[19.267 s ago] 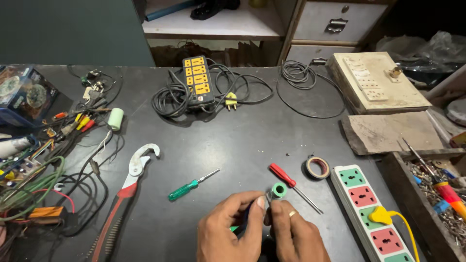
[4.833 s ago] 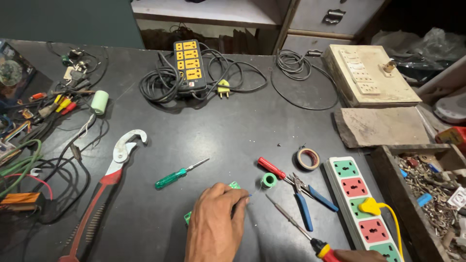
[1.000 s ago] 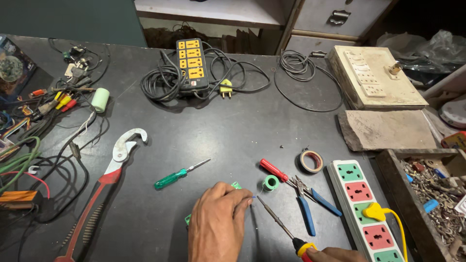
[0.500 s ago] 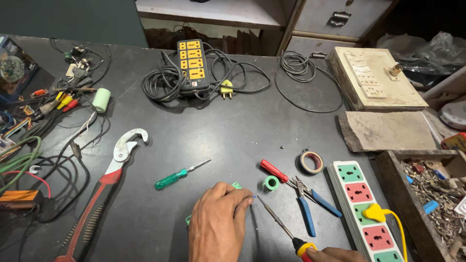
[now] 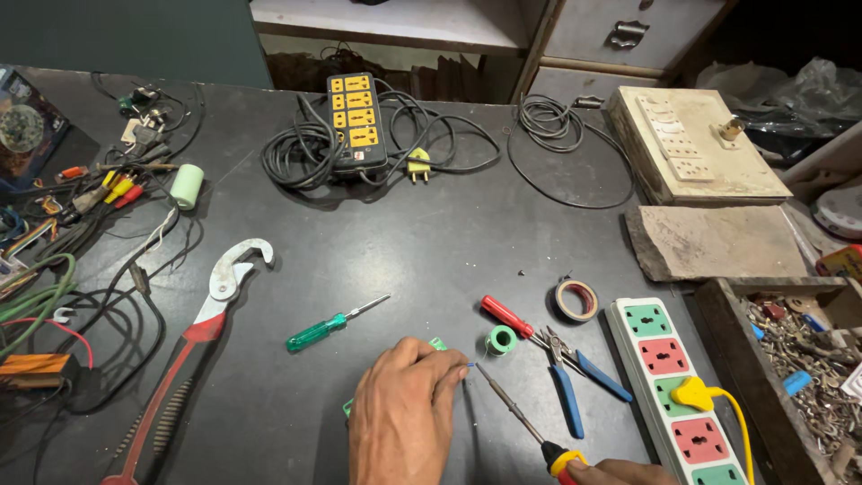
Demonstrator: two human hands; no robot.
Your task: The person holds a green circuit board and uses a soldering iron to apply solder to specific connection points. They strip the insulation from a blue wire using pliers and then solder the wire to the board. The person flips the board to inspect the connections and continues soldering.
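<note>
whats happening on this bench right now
A person is working at a dark workbench strewn with tools. Their left hand presses down on a small green part, mostly hidden under the fingers. Their right hand, barely in view at the bottom edge, holds a screwdriver with a red and yellow handle, its tip pointed at that part. Nearby lie blue-handled pliers, a red-handled screwdriver, a small green spool, a roll of tape and a power strip with a yellow plug in it.
</note>
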